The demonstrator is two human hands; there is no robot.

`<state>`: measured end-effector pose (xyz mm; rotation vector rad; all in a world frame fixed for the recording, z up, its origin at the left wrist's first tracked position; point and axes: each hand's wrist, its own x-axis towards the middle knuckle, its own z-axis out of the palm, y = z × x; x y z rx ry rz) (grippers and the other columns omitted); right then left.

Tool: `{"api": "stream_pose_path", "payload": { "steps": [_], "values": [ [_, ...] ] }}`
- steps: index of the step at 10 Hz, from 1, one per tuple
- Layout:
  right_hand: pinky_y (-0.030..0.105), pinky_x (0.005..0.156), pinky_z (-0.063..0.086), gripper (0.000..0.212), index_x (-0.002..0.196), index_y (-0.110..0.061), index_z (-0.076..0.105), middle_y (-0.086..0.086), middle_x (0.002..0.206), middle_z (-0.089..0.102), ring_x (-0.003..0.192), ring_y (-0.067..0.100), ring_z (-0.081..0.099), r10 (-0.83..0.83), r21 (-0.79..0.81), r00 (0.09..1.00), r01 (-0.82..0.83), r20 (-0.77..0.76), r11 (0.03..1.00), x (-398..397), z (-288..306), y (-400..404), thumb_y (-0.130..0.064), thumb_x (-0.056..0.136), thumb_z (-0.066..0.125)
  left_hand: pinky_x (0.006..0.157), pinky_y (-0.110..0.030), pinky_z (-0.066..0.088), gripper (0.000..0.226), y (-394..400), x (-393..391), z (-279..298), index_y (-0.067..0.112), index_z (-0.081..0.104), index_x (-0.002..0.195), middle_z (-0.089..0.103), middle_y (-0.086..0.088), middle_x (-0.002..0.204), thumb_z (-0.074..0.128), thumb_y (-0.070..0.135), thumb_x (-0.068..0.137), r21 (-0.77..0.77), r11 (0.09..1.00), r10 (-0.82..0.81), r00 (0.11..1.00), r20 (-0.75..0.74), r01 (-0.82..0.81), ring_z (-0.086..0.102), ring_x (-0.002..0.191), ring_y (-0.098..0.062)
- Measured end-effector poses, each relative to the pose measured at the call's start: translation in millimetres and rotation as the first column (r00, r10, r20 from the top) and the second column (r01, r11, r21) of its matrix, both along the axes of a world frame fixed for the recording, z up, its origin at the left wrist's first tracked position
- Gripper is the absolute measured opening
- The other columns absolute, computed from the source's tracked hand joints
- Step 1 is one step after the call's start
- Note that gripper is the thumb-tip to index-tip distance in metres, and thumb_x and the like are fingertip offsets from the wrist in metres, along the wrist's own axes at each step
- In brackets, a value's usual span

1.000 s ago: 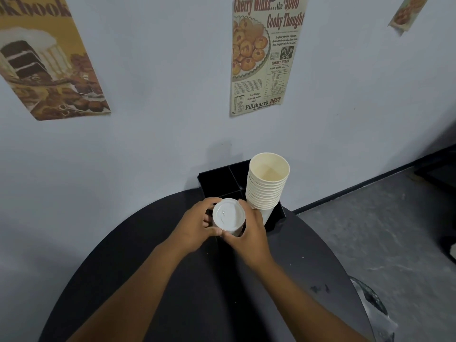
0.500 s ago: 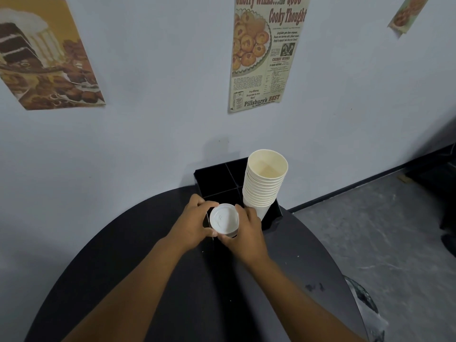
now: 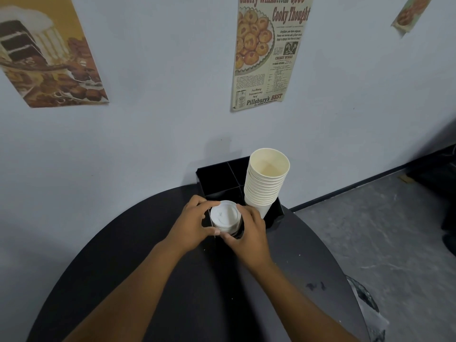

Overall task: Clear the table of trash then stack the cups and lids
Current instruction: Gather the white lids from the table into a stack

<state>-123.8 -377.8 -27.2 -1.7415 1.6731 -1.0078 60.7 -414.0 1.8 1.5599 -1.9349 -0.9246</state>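
Nearest me I see the round black table (image 3: 148, 280), with two forearms reaching across it. I count two hands. My view has the left hand (image 3: 191, 225) and the right hand (image 3: 249, 234) curled around one stack of white lids (image 3: 225, 216), thumbs at its near side and fingertips at its far side, both grasping it from opposite sides. How many lids are in the stack I cannot tell. The stack sits at the near left compartment of one black organizer (image 3: 214, 175), which is divided into four compartments. In its right side stands one stack of paper cups (image 3: 265, 183), roughly a dozen rims, upright and leaning slightly. On the wall behind hang three posters, the middle one the cookie poster (image 3: 267, 53).
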Motion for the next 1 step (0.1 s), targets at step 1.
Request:
{"api": "stream_pose_path", "payload": {
  "steps": [1],
  "values": [
    [0.024,0.099,0.041,0.073,0.139,-0.033,0.052,-0.018,0.134,0.048,0.123,0.013,0.047,0.003,-0.032,0.996,0.0,0.095,0.999,-1.6,3.5,6.3,-0.039,0.073,0.083,0.089,-0.015,0.041,0.074,8.0,1.0,2.2,0.039,0.059,0.138,0.044,0.027,0.12,0.091,0.02,0.075,-0.003,1.0,0.023,0.998,-0.06,-0.024,0.053,0.107,-0.007]
  ]
}}
